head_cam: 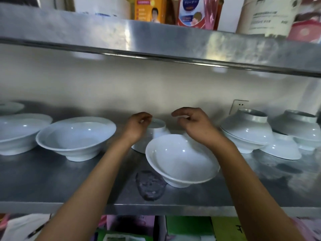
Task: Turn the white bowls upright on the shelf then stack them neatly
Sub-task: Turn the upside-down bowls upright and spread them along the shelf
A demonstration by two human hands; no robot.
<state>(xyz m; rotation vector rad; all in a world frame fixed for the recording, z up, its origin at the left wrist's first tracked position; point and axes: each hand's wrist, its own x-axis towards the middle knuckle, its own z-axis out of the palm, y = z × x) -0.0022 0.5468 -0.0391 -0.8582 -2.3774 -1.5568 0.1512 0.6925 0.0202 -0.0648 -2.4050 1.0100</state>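
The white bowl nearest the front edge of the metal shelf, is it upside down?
No, the white bowl nearest the front edge sits upright on its foot, its open inside facing up.

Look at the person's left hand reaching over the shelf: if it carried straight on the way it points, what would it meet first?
Most likely the upturned white bowl just beyond the left hand, whose curled fingers hover at its raised foot ring. Depth is unclear; the back wall lies behind.

Four upright white bowls (pixel 76 136), four overturned bowls (pixel 246 131), two hands (pixel 196 126).
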